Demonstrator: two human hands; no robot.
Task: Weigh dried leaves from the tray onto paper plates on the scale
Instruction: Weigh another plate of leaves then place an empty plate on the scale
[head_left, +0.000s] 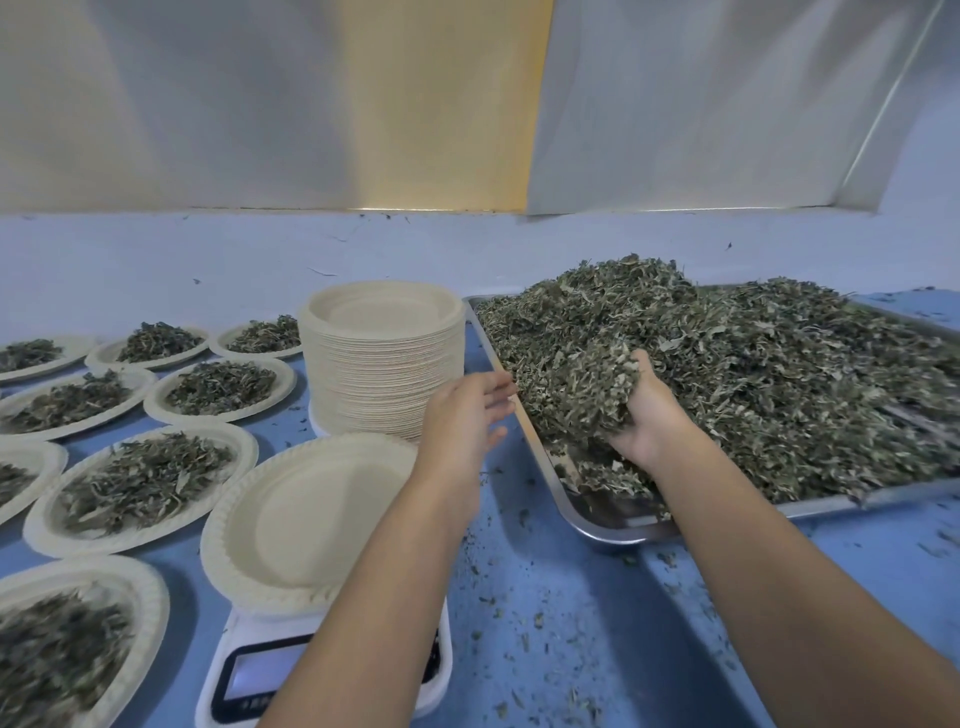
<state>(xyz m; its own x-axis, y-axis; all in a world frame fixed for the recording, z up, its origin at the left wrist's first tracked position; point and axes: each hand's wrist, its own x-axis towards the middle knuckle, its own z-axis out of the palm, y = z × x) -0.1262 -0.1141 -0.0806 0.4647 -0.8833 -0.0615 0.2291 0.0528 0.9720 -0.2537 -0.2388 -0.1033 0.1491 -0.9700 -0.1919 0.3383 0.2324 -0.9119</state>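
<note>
Scale (270, 670) lettering blurred | right hand (649, 418) grips dried leaves (587, 384)

Both your bare arms reach forward, the left hand loose and the right hand full.

Your left forearm (374, 597) runs up from the lower middle to the left hand (462, 415), which stands on edge with its palm turned toward your other hand. Its fingers (493, 395) are straight, slightly spread, holding nothing and a little blurred. Your right forearm (769, 561) comes in from the lower right. The right hand (647, 415) is turned palm-up and cupped, its fingers and thumb curled round a clump of dried leaves (587, 384). The two hands are near each other but apart.
</note>
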